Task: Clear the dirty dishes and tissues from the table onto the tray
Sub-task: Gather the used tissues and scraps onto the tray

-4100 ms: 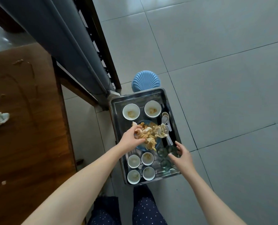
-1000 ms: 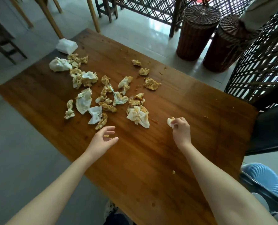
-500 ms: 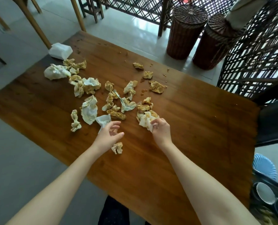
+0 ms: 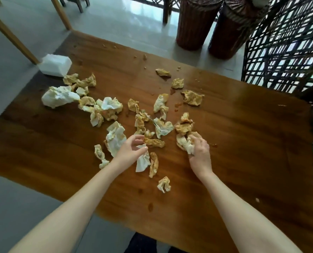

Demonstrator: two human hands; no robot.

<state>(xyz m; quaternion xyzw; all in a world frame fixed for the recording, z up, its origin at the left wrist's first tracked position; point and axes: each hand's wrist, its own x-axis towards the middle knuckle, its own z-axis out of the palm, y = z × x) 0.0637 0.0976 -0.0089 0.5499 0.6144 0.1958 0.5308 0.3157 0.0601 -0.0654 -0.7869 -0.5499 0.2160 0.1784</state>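
Big wooden table point(image 4: 252, 152) fills the view, and what's spread over it is tissues point(image 4: 111, 106), a couple dozen crumpled pieces, most stained yellow-brown. They run from the far left, well beyond both hands, to right under the fingertips. So this is the tissue-gathering step, and I'd judge it only partly done. The tray isn't clearly in view from here.

Right hand point(image 4: 200, 152) is down on the table at the near right end of the scatter. Its fingers point(image 4: 197, 140) are curled in tight round a wad point(image 4: 184, 143) of white and stained paper, bunched against the palm. That's a firm handful. More stained pieces lie just beyond those fingertips, touching the wad.

Left hand point(image 4: 132, 150) sits just left of it. Its fingers point(image 4: 137, 138) are half-curled and parted, thumb apart from them, and I see no closed grip. The fingertips are at a stained tissue point(image 4: 154, 142). A white tissue point(image 4: 142, 161) lies under the thumb side, though whether the thumb has caught it I can't tell. A larger white piece lies against the back of the hand.

Next move, as I read it: close the left fingers and rake in the near pieces. Then both handfuls go to the tray. It calls for a squeeze firm enough that nothing drops.
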